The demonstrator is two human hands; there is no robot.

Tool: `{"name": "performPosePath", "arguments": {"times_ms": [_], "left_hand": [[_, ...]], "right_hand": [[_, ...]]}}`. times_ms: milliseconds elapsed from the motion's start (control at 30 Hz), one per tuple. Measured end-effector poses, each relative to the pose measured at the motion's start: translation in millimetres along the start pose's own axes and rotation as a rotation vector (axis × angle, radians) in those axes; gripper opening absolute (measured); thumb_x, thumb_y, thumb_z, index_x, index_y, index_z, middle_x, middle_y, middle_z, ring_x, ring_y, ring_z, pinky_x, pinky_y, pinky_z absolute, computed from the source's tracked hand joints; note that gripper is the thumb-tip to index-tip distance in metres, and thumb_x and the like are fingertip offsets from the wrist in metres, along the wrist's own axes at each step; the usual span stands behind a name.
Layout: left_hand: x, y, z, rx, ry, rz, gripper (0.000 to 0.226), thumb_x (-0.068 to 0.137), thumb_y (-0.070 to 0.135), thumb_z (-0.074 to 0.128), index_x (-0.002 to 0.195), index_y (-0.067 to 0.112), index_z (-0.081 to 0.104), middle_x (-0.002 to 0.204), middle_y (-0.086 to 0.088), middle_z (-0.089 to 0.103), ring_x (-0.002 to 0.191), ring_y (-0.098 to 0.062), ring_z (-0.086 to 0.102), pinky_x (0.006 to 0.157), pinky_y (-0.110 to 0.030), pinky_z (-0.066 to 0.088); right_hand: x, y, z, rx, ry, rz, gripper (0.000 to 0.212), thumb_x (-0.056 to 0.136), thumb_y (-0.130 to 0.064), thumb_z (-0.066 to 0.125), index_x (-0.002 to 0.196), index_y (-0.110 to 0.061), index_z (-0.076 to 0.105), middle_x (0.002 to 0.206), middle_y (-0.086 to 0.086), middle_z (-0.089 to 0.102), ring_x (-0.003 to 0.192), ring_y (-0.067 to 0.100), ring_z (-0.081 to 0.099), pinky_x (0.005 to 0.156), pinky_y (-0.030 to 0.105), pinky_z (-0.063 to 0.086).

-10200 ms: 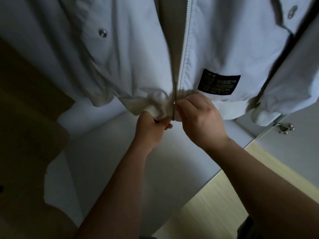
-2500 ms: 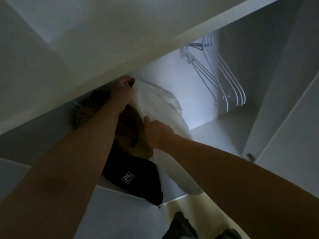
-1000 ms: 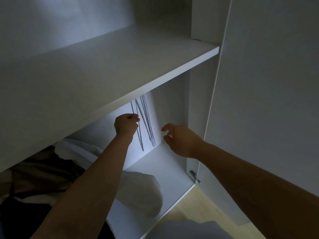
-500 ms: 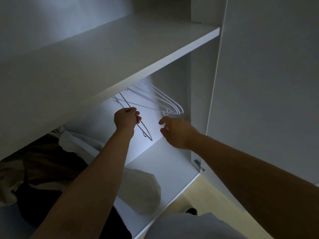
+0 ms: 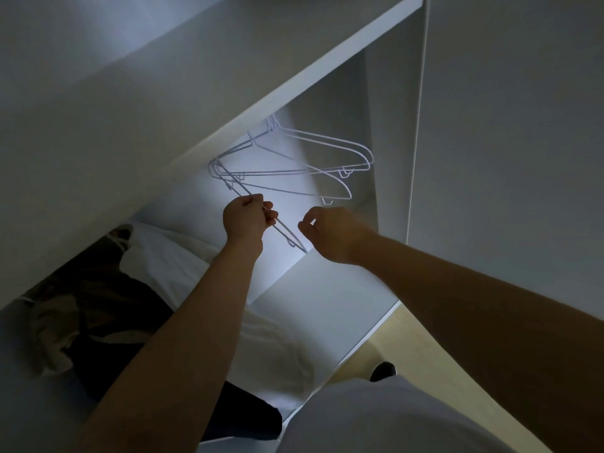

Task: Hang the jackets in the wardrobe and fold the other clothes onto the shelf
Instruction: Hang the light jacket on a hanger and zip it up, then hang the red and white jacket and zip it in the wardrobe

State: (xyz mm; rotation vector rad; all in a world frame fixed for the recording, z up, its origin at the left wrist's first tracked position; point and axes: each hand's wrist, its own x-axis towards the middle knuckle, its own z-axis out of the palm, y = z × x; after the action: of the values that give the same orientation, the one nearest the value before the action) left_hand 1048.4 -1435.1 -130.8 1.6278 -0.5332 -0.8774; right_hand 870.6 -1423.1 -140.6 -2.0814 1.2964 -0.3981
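The left grip (image 5: 249,217) is pinching a white wire hanger (image 5: 291,237), the right grip (image 5: 333,233) hovering loosely curled and empty, inside the wardrobe (image 5: 327,305) holding a white jacket (image 5: 176,256) and dark clothes (image 5: 111,308), the other hangers (image 5: 310,172), edge-on a second ago, fanning out.

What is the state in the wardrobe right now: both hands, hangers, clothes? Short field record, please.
left hand: grips one white wire hanger, tilted out from the rest
right hand: holds nothing, fingers loosely curled, beside that hanger's lower end
other hangers: hanging under the shelf
clothes: white garment and dark garment in the compartment's left part
garment on gripped hanger: none
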Motion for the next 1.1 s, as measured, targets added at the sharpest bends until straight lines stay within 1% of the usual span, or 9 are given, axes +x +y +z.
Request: {"name": "performPosePath", "arguments": {"times_ms": [100,167,467,567,667,800,933,1000,1100], "left_hand": [[-5.5,6.8,3.1,-0.028,-0.006,0.059,0.014,0.099,0.004,0.053,0.088,0.004,0.060,0.071,-0.009,0.066,0.046,-0.015,0.060,0.053,-0.025,0.054],[-11.2,10.3,6.9,-0.051,-0.029,0.079,0.012,0.099,0.003,0.051,0.090,0.002,0.059,0.072,-0.010,0.065,0.048,-0.016,0.062,0.055,-0.026,0.055],[-29.3,4.8,8.7,-0.081,-0.092,-0.024,0.002,0.094,0.005,0.054,0.096,0.004,0.054,0.070,-0.014,0.072,0.049,-0.026,0.066,0.050,-0.028,0.055],[-26.5,-2.1,9.5,-0.103,-0.073,-0.108,0.020,0.098,0.021,0.058,0.084,0.006,0.057,0.063,-0.006,0.070,0.049,-0.020,0.066,0.050,-0.025,0.054],[-28.8,-13.8,18.2,-0.089,-0.087,-0.214,0.031,0.100,0.030,0.056,0.077,0.010,0.057,0.055,-0.002,0.066,0.044,-0.013,0.060,0.051,-0.020,0.049],[-39.7,-35.3,38.4,0.073,-0.152,-0.346,0.024,0.097,0.017,0.054,0.074,0.008,0.056,0.051,-0.004,0.060,0.037,-0.013,0.051,0.039,-0.015,0.035],[-57.3,-57.2,72.7,0.389,-0.330,-0.473,0.024,0.093,0.013,0.050,0.070,0.011,0.056,0.049,-0.001,0.060,0.035,-0.009,0.049,0.037,-0.012,0.030],[-70.5,-73.5,97.7,0.591,-0.460,-0.533,0.025,0.091,0.014,0.049,0.068,0.013,0.056,0.049,0.001,0.059,0.035,-0.007,0.047,0.036,-0.012,0.030],[-97.5,-102.8,143.4,0.880,-0.677,-0.588,0.027,0.093,0.019,0.049,0.069,0.011,0.060,0.054,-0.001,0.061,0.038,-0.009,0.049,0.038,-0.013,0.034]], "right_hand": [[-0.9,-2.6,-0.1,-0.011,-0.022,-0.047,0.038,0.103,-0.046,0.040,0.121,-0.022,0.064,0.110,0.003,0.071,0.100,0.022,0.064,0.090,0.040,0.053],[-1.1,-2.3,-0.7,-0.026,-0.009,-0.075,0.029,0.104,-0.035,0.043,0.118,-0.022,0.065,0.109,0.004,0.070,0.098,0.024,0.064,0.088,0.040,0.054],[-18.4,24.2,-14.2,-0.054,0.013,-0.001,0.026,0.095,-0.007,0.050,0.120,-0.015,0.055,0.111,0.008,0.065,0.093,0.026,0.062,0.083,0.037,0.054],[-29.0,39.0,-21.6,-0.018,0.070,0.084,0.027,0.094,-0.005,0.047,0.119,-0.016,0.052,0.099,0.006,0.060,0.075,0.019,0.055,0.070,0.033,0.049],[-41.8,53.3,-29.8,0.017,0.177,0.128,0.027,0.097,-0.007,0.046,0.119,-0.019,0.053,0.091,0.001,0.056,0.074,0.021,0.056,0.066,0.031,0.046],[-67.1,64.0,-46.0,0.134,0.366,0.070,0.024,0.106,-0.023,0.040,0.116,-0.016,0.060,0.092,0.006,0.067,0.076,0.026,0.062,0.067,0.032,0.049],[-94.9,76.6,-58.1,0.228,0.518,0.083,0.024,0.104,-0.022,0.046,0.104,-0.011,0.067,0.065,-0.005,0.058,0.053,0.012,0.053,0.053,0.025,0.038],[-110.3,90.0,-63.0,0.243,0.521,0.172,0.024,0.102,-0.020,0.047,0.102,-0.010,0.068,0.069,-0.001,0.062,0.051,0.011,0.048,0.053,0.026,0.038],[-141.3,118.4,-73.4,0.299,0.527,0.375,0.023,0.100,-0.028,0.052,0.100,-0.012,0.069,0.085,0.002,0.070,0.067,0.018,0.059,0.062,0.029,0.048]]}}
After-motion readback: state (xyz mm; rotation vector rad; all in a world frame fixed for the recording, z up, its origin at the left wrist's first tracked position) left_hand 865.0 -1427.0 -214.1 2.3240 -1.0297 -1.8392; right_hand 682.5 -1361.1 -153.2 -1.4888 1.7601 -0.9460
